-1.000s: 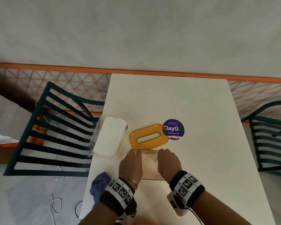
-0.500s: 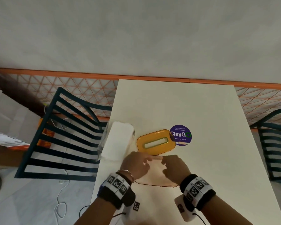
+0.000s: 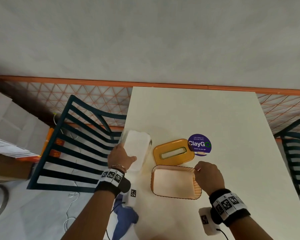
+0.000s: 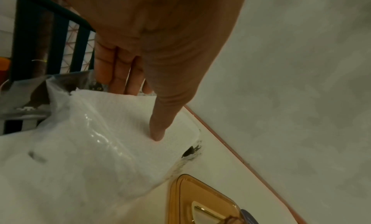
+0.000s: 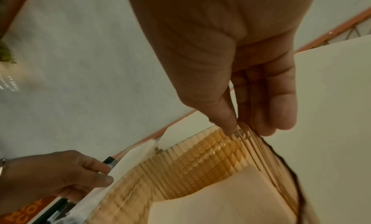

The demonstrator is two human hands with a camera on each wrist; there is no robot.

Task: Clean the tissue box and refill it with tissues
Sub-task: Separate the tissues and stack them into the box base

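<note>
Tissue box base: open, ribbed, translucent orange plastic tray (image 3: 176,183), lower centre of the head view, resting on the table; a pale flat layer lines its floor.
Box lid: amber plastic lid with a slot (image 3: 173,152), lying flat just above the base, apart from it.
Tissue refill: white tissue stack in a clear plastic wrapper (image 3: 137,149), left of the lid, at the table's left edge.
Right hand: right hand (image 3: 208,175) pinches the base's right rim, thumb inside the wall and fingers (image 5: 269,110) outside.
Left hand: left hand (image 3: 120,157) grips the refill pack, thumb pressed on top and fingers curled round its far side.
Step in hand: judged to be the refill stage, picking up the tissue pack while the base is steadied.
Next move: likely to bring the pack over the base, free the tissues from the wrapper and seat them, then fit the lid.
Surface: cream rectangular table (image 3: 197,110) bearing a round purple "ClayGO" sticker (image 3: 199,144); a blue cloth (image 3: 126,217) at its lower left edge.
Room: dark slatted chairs (image 3: 73,144) on both sides; grey wall above an orange lattice rail.
</note>
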